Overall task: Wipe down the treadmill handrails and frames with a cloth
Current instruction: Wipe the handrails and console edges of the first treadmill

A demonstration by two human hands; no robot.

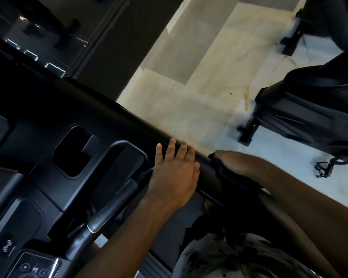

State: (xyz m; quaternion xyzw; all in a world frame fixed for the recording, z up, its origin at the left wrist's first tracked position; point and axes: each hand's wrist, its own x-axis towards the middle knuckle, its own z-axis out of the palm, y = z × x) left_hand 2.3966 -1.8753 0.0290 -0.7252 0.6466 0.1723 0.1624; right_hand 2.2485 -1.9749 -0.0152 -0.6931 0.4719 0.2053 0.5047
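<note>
A person's left hand (175, 169) rests flat, fingers straight, on the treadmill's black handrail (206, 171). Just beside it, the right hand (232, 162) presses a dark cloth (231, 179) onto the rail, but its fingers are hidden, so I cannot tell whether they grip it. Wiping appears to be under way; sliding the cloth toward the left hand would likely require that hand to lift clear.

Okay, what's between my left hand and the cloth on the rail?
Only a bare stretch of black handrail, in the head view. The left hand rests flat on it; the right hand holds the dark cloth against it.
</note>
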